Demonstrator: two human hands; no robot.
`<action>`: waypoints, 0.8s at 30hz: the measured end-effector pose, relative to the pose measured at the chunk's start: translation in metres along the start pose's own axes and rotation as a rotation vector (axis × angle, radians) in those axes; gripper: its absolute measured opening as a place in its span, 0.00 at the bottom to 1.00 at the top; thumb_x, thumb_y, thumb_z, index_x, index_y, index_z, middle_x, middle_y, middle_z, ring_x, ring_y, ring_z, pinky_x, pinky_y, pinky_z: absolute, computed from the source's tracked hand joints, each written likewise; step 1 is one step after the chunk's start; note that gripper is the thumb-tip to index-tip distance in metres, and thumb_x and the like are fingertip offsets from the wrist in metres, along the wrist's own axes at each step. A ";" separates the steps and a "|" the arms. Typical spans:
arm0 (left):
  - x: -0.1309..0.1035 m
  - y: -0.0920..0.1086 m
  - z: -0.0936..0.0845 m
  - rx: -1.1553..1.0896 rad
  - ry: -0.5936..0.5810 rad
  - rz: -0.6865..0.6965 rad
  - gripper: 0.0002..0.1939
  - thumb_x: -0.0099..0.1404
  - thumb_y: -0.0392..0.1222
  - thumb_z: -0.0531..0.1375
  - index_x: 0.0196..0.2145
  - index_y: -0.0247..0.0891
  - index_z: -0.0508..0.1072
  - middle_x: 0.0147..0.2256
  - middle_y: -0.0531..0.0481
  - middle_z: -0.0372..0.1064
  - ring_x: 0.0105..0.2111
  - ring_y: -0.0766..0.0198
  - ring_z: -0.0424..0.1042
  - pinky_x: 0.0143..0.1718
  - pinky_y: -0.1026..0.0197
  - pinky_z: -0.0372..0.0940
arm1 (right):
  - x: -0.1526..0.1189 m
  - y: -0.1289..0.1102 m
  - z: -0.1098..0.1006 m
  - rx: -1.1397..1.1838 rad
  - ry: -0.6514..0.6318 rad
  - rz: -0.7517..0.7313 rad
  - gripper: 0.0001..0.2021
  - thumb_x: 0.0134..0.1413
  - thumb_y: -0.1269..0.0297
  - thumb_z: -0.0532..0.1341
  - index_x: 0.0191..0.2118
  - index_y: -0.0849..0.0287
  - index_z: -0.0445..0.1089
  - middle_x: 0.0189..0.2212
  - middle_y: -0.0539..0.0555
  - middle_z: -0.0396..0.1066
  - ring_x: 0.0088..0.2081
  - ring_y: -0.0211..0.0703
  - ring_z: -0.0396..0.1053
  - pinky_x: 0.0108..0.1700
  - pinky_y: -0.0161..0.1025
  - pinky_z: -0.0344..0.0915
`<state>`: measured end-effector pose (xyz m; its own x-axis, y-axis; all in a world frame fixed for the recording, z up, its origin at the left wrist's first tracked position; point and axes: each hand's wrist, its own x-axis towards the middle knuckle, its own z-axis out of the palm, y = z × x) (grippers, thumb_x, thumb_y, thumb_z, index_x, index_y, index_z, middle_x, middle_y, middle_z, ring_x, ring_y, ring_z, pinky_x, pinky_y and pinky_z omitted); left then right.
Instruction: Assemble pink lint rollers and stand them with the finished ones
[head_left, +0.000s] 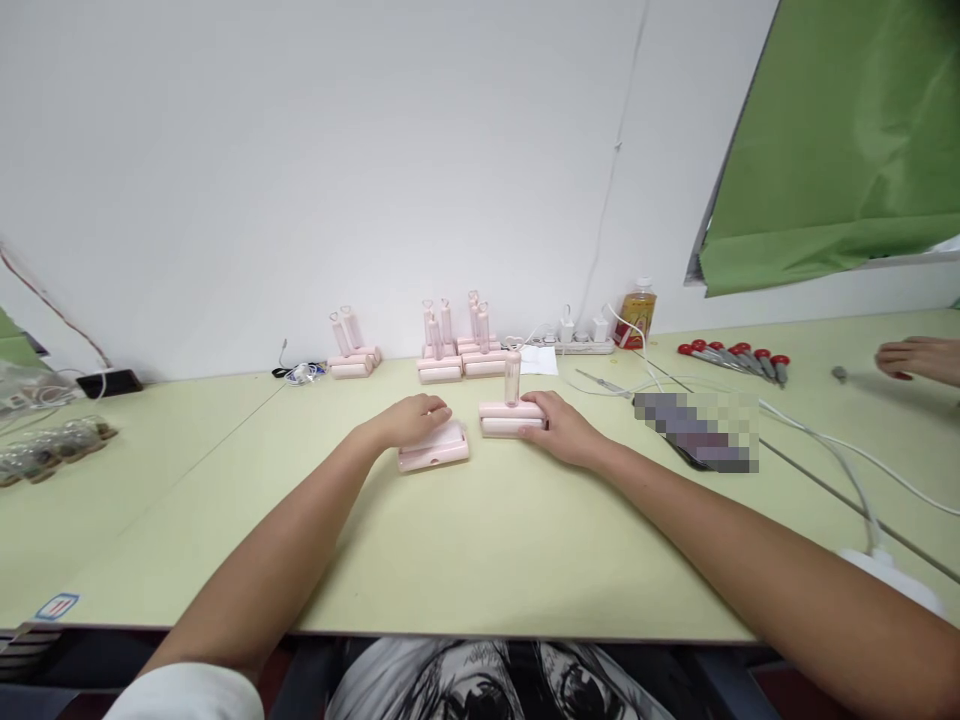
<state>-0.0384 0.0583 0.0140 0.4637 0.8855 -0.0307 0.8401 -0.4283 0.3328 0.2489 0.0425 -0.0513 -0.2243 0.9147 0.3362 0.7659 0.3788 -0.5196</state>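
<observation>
My left hand [411, 420] lies over the back of a pink roller head [435, 458] that rests on the table with its long side toward me; its handle, if any, is hidden. To the right, my right hand [562, 427] grips the right end of another pink roller [501, 420], whose clear handle [512, 380] stands upright. Between the two rollers there is a small gap. Behind them, near the wall, similar pink rollers with upright handles stand in groups, one at the left [350, 368] and several in the middle [440, 373].
A phone-like device [694, 435], partly pixelated, lies right of my right hand among white cables. Farther right are red-capped tools [739, 360] and another person's hand [919, 358]. A bottle [636, 315] and power strip [589, 348] stand by the wall. Plastic-wrapped items [56, 447] lie far left.
</observation>
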 end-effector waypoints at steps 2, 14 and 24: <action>0.002 0.001 0.005 0.008 -0.039 -0.059 0.28 0.67 0.59 0.41 0.44 0.41 0.73 0.49 0.45 0.72 0.47 0.54 0.71 0.46 0.57 0.64 | -0.002 -0.003 -0.002 -0.016 0.101 -0.015 0.27 0.52 0.60 0.60 0.58 0.57 0.59 0.55 0.61 0.60 0.57 0.54 0.59 0.57 0.50 0.57; -0.004 0.025 0.040 0.077 0.037 -0.196 0.31 0.66 0.62 0.41 0.40 0.36 0.72 0.42 0.37 0.74 0.39 0.49 0.73 0.35 0.55 0.62 | -0.033 -0.066 0.025 0.065 -0.076 -0.432 0.31 0.54 0.58 0.60 0.63 0.55 0.55 0.58 0.61 0.60 0.59 0.54 0.57 0.59 0.53 0.56; -0.047 0.037 -0.002 -0.061 0.246 -0.051 0.26 0.69 0.60 0.38 0.35 0.42 0.67 0.33 0.47 0.72 0.33 0.58 0.71 0.32 0.59 0.62 | -0.033 -0.067 0.018 -0.022 -0.203 -0.209 0.31 0.47 0.50 0.65 0.57 0.57 0.63 0.44 0.60 0.65 0.43 0.51 0.65 0.43 0.43 0.62</action>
<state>-0.0302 0.0013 0.0296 0.3323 0.9260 0.1792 0.8384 -0.3770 0.3935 0.1939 -0.0107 -0.0420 -0.4930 0.8276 0.2684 0.7028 0.5607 -0.4379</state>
